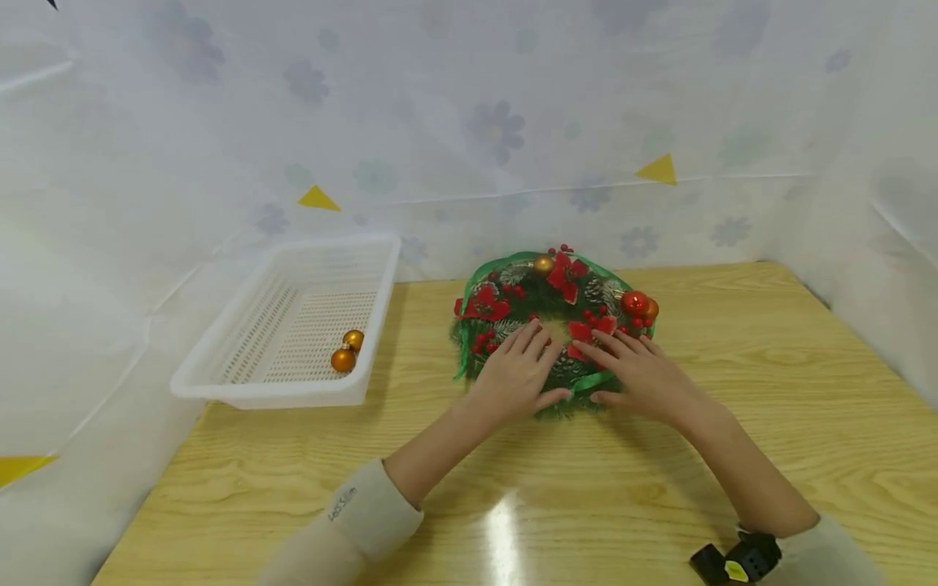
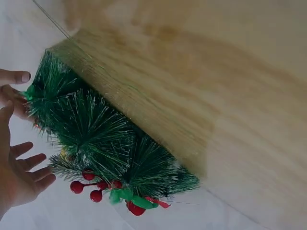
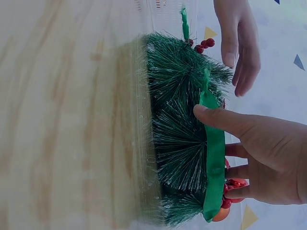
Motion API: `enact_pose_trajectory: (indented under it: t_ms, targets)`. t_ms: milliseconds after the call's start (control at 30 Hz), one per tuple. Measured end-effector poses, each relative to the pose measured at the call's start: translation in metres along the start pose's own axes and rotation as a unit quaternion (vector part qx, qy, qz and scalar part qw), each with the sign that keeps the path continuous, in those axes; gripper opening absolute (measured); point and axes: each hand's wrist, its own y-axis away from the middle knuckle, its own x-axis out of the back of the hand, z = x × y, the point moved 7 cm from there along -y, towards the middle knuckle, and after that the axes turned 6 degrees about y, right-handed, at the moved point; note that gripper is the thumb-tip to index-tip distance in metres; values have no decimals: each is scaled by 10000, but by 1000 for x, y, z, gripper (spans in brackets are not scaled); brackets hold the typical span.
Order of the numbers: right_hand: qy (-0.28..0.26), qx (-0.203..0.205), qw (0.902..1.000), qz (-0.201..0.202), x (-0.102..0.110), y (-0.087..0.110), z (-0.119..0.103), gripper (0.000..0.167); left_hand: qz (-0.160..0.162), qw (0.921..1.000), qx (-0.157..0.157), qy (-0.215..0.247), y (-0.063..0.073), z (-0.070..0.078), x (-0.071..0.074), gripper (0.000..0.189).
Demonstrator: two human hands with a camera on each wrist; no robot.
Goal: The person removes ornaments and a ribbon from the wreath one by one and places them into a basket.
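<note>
On the worktop (image 1: 769, 350), the round wreath (image 1: 541, 301), without a clear long axis, lies beneath and beyond the left hand (image 1: 513, 373), at its near middle, and the right hand (image 1: 645, 374), at its near right, neither clearly closer, both with fingers loosely parted, gripping nothing.

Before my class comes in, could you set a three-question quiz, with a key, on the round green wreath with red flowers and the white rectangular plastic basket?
1. How many shiny gold baubles show inside the white basket?

2. True or false: the green wreath lies inside the basket.

3. Choose one. The person's left hand and right hand are both at:
a) the basket
b) the wreath
c) a yellow triangle

Key:
1. Two.
2. False; it lies on the pale wooden table, to the right of the basket in the head view.
3. b
</note>
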Motion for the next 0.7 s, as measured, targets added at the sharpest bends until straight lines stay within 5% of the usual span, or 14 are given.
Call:
enact_pose_trajectory:
  t_ms: [300,700]
  targets:
    - [25,-32,10000,5,2,1,-2,72,-834,9961,132,-237,-9,20,-16,82]
    - [251,-56,9996,-79,4,0,-8,75,-180,9967,-643,-456,-2,15,-21,70]
